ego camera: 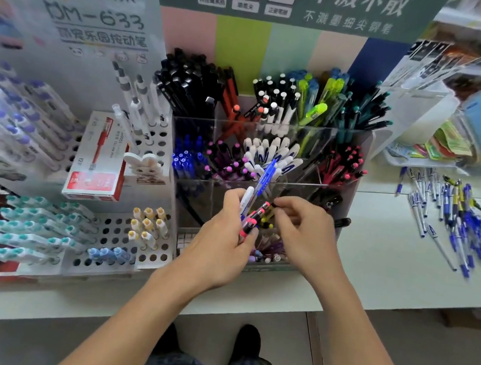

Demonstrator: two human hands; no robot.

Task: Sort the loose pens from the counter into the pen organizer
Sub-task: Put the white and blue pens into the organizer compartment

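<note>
Both hands work just above the organizer's front row. Left hand (227, 236) grip: clenched on a bundle of pens (255, 212), blue, white and pink-tipped, long axes fanning toward 1 o'clock. Right hand (301, 225) grip: fingertips pinching at the bundle's top end, likely pulling one pen out; which one I can't tell. Pen organizer (357, 155), clear with compartments, sits directly at 12 o'clock from the bundle. More loose pens (456, 219) lie on the tabletop (382, 264) at 3 o'clock, right hand nearer.
</note>
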